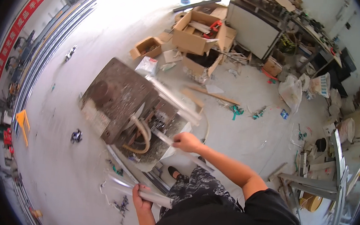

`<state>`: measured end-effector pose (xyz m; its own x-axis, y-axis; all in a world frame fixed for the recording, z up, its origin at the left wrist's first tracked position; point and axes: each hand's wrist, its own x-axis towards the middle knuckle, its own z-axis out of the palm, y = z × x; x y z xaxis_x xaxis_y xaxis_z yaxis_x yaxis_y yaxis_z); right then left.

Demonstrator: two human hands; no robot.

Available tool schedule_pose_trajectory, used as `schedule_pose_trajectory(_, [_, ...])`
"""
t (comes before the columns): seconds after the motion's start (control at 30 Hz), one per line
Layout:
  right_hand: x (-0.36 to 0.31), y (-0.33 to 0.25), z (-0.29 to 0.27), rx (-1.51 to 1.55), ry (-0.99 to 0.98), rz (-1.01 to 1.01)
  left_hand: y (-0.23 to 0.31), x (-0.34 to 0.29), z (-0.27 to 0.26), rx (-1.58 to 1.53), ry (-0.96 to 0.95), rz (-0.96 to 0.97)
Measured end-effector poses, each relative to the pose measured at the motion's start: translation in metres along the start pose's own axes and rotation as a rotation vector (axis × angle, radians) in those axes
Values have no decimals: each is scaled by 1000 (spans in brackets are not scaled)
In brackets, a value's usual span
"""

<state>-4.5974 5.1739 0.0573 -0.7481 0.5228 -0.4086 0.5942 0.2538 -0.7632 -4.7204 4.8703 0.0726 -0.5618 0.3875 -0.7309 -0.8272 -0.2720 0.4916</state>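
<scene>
My left hand [141, 193] grips a bundle of pale plastic strips [132, 189] low in the view, held roughly level above the floor. My right hand [186, 141] is closed on another long pale strip [161, 135] that slants up to the left over a grimy metal machine block [117, 98]. More pale strips [176, 100] lie across the block's right side. A beige hose [143, 130] loops out of the block just left of my right hand. My patterned trousers and one black shoe [174, 172] show beneath.
Open cardboard boxes [197, 34] stand beyond the block. A white cabinet [251, 28] and cluttered bench are at the back right. Metal frames [332, 177] stand at the right. Long metal rails [54, 37] run along the left wall. Scraps litter the concrete floor.
</scene>
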Motion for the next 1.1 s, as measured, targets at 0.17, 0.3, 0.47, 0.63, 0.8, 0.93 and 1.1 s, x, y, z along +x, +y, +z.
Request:
schedule_pose_trajectory(0.17, [-66,19,-17,-394,-113,141,9,20,3,-24,-78,-24])
schedule_pose_trajectory(0.3, [-138,-1,-50,-6,173,126,16,19,-4,-6,-54,-7])
schedule_pose_trajectory(0.47, [-174,5,-73,1158,-134,255,21,24,-5,-38,-49,-47])
schedule_pose_trajectory(0.63, [-174,14,-32,713,-94,380,21,30,6,7,-72,-78])
schedule_pose_trajectory(0.8, [-135,-2,-22,497,7,150,21,27,18,46,-68,-27])
schedule_pose_trajectory(0.93, [-92,16,-17,527,-122,184,15,20,25,39,-39,-44])
schedule_pose_trajectory(1.1, [-58,27,-32,562,-197,163,12,6,28,-2,-19,-11])
